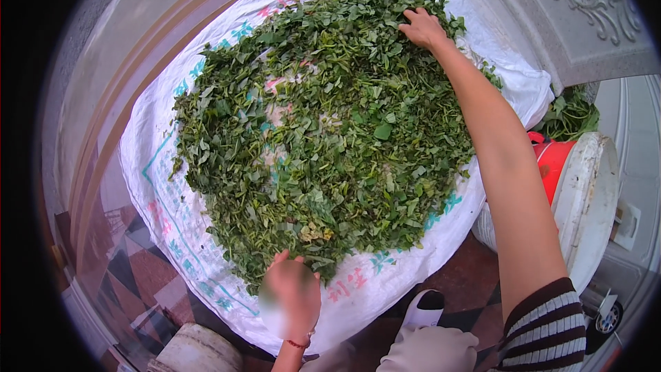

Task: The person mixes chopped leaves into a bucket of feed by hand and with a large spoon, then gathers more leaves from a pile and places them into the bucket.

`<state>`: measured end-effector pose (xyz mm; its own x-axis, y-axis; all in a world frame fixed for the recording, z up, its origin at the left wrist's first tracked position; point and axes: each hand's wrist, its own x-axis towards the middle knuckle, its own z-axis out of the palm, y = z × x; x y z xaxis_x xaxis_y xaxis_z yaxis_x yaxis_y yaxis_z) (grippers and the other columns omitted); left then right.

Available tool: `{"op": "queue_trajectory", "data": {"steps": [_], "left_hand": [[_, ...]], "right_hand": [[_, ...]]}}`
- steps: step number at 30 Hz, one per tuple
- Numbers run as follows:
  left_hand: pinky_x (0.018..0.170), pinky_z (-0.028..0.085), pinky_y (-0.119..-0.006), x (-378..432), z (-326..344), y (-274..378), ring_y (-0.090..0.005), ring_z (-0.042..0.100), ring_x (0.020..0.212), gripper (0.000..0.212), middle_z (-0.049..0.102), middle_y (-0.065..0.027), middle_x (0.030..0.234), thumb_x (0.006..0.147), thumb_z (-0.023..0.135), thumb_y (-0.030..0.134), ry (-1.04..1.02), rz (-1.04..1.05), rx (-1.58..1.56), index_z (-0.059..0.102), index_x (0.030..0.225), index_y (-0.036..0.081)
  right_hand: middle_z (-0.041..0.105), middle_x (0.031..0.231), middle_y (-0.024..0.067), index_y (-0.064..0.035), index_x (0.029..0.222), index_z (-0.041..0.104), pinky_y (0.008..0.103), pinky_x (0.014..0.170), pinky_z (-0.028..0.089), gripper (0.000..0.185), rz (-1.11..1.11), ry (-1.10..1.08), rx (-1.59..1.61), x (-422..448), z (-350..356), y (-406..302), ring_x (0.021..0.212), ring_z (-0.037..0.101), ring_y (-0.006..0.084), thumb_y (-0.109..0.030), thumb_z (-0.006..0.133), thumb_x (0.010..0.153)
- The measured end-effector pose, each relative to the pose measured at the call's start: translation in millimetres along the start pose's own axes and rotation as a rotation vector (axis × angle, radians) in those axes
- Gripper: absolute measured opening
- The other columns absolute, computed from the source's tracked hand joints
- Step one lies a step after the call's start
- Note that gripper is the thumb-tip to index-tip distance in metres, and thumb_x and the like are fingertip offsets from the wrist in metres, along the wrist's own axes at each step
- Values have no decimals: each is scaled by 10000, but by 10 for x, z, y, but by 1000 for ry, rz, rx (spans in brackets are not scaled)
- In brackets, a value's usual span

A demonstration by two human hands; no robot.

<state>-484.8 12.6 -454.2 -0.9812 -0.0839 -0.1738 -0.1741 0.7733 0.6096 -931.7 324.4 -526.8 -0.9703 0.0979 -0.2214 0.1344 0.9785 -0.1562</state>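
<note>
A broad, flat heap of chopped green leaves and stems lies spread over a white woven plastic sack with red and green printing. At the heap's far right edge my right hand rests on the leaves, fingers spread and nothing clearly held. My left hand, with a red bracelet at the wrist, touches the heap's near edge. A blurred patch covers most of this hand, so its grip cannot be told. Some yellowed leaves lie just beyond it. The sack shows through thin spots in the heap.
To the right stands a white bucket beside a red container, with leafy greens behind. A pale round container is at the lower left. An ornate grey panel borders the upper right. My slippered foot is below the sack.
</note>
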Motion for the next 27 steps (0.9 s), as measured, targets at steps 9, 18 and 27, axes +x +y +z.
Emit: {"op": "queue_trajectory", "data": {"steps": [9, 18, 27], "left_hand": [[1017, 177, -545, 232, 180, 120, -388, 315, 1223, 548, 363, -182, 1305, 710, 661, 134, -25, 159, 63, 469, 1220, 74], [860, 364, -438, 449, 508, 62, -390, 386, 1100, 535, 375, -131, 1296, 568, 664, 42, -201, 422, 284, 552, 1086, 114], [663, 370, -375, -216, 157, -273, -285, 458, 826, 214, 505, -63, 1033, 623, 583, 18, -214, 405, 320, 563, 822, 93]], "right_hand": [[239, 1403, 179, -154, 1301, 386, 663, 970, 166, 535, -147, 92, 7, -2139, 472, -684, 1297, 168, 421, -418, 496, 849], [347, 1319, 146, -122, 1215, 458, 461, 727, 423, 531, -592, -154, 82, -3909, 552, -526, 1131, 378, 351, -219, 616, 718], [353, 1254, 157, -133, 1205, 429, 494, 733, 464, 584, -253, -69, 239, -3788, 487, -480, 1045, 405, 383, -309, 685, 711]]}}
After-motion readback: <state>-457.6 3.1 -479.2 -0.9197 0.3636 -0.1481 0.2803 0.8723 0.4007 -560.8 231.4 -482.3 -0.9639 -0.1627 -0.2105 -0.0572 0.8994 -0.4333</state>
